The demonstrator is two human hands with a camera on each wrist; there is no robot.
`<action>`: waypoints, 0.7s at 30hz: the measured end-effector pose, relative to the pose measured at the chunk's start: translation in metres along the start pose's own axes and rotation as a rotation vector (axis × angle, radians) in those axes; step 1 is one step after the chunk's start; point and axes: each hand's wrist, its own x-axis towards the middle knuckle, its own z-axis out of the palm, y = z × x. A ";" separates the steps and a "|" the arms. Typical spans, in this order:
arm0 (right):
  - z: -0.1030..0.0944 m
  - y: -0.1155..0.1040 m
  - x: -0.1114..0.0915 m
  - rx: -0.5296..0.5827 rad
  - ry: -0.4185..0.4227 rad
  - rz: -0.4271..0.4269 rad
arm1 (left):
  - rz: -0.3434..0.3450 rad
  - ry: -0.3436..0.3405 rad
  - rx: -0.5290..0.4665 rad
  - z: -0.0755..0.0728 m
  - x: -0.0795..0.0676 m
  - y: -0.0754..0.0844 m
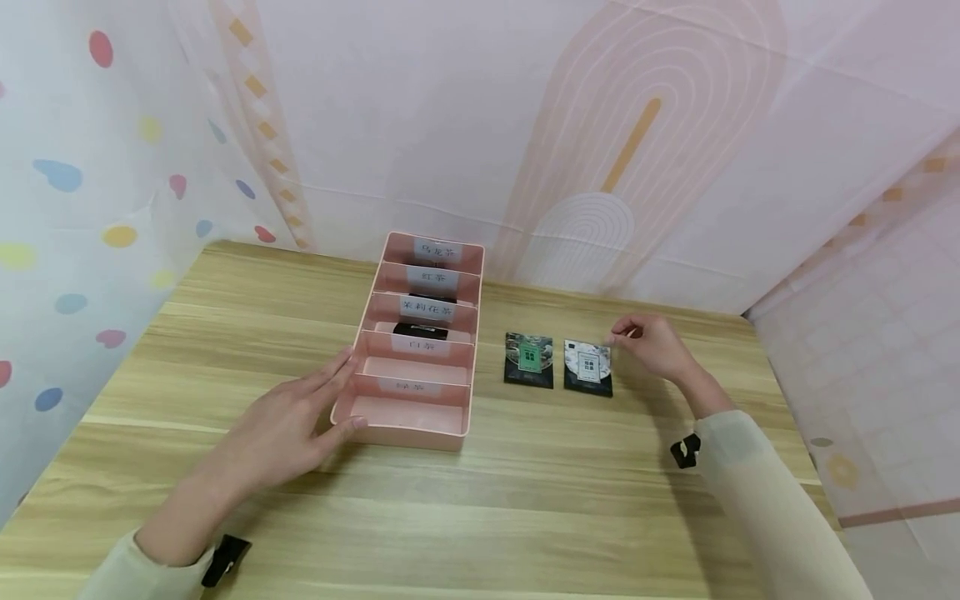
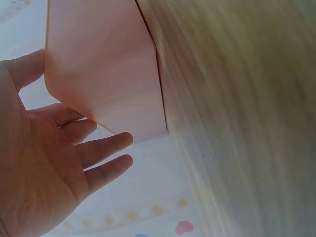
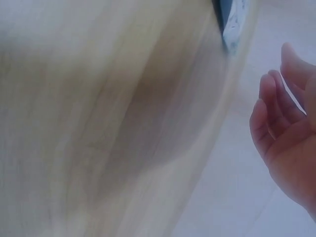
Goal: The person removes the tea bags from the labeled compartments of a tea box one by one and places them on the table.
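My left hand (image 1: 288, 425) rests against the left side of a pink divided box (image 1: 408, 435), its thumb at the near corner. In the left wrist view, the fingers (image 2: 106, 148) lie fairly straight along the box wall, slightly spread. To the box's right, a tea sachet with a green label (image 1: 529, 360) lies flat beside a tea sachet with a white label (image 1: 588, 368). At the upper right corner of the white-labelled one is my right hand (image 1: 656, 346), fingers loosely bent. In the right wrist view, a gap shows between these fingertips and the sachet.
Paper labels with Chinese writing mark the box's several compartments. A black sachet (image 1: 422, 332) lies in the middle one, and dark items show partly in the farther ones. The wooden table (image 1: 450, 533) ends at a patterned cloth backdrop (image 1: 420, 125).
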 end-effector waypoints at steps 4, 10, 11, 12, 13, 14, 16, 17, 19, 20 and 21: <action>0.000 -0.004 -0.002 0.019 0.012 -0.004 | 0.004 0.005 0.005 0.000 0.000 -0.001; -0.001 -0.010 -0.007 0.036 0.061 -0.014 | 0.010 0.009 0.005 0.000 -0.001 -0.001; -0.002 -0.011 -0.009 0.039 0.069 -0.016 | 0.011 0.008 0.005 0.000 0.000 -0.001; -0.002 -0.012 -0.010 0.040 0.075 -0.017 | 0.011 0.005 0.004 0.000 0.000 -0.001; -0.002 -0.014 -0.011 0.042 0.079 -0.021 | 0.011 0.005 0.004 0.000 0.000 -0.001; -0.003 -0.015 -0.012 0.048 0.080 -0.021 | 0.012 0.006 0.005 0.000 0.000 -0.001; -0.004 -0.018 -0.015 0.058 0.079 -0.021 | 0.014 0.006 0.006 0.000 0.000 -0.001; -0.004 -0.019 -0.016 0.064 0.078 -0.019 | 0.014 0.006 0.006 -0.001 0.000 -0.001; -0.005 -0.022 -0.017 0.069 0.081 -0.021 | 0.016 0.009 0.007 -0.001 0.000 -0.001; -0.005 -0.024 -0.018 0.072 0.086 -0.024 | 0.017 0.011 0.008 -0.001 0.000 -0.001; -0.005 -0.026 -0.019 0.075 0.091 -0.029 | 0.018 0.013 0.009 -0.001 0.000 -0.001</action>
